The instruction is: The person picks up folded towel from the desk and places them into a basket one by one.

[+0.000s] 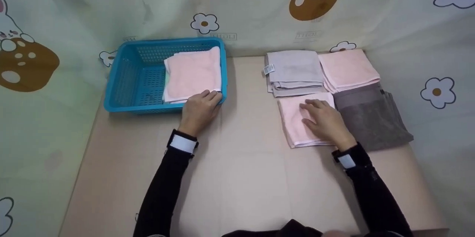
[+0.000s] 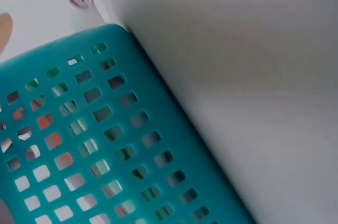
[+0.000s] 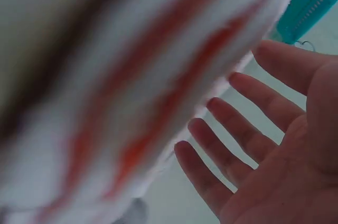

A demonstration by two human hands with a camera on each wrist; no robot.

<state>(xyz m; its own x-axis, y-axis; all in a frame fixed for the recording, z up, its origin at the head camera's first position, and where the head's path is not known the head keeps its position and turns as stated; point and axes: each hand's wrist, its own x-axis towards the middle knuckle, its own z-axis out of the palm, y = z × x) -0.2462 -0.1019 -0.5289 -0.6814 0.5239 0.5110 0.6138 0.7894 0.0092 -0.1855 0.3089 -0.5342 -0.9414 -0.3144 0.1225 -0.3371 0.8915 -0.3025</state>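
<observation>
My left hand is at the front right corner of a blue plastic basket, its fingers bent over the rim beside a folded pink towel inside. The left wrist view shows the basket's perforated outer wall; the fingertips are hidden, and I cannot tell whether they grip the rim or the towel. My right hand is over another folded pink towel, fingers spread. In the right wrist view, that hand's extended fingers reach the edge of a blurred white cloth with red stripes.
Behind the right hand lie a folded grey towel with a white tag and another folded pink towel. A dark grey-brown folded towel adjoins the right hand. A patterned curtain borders the table at the back and sides.
</observation>
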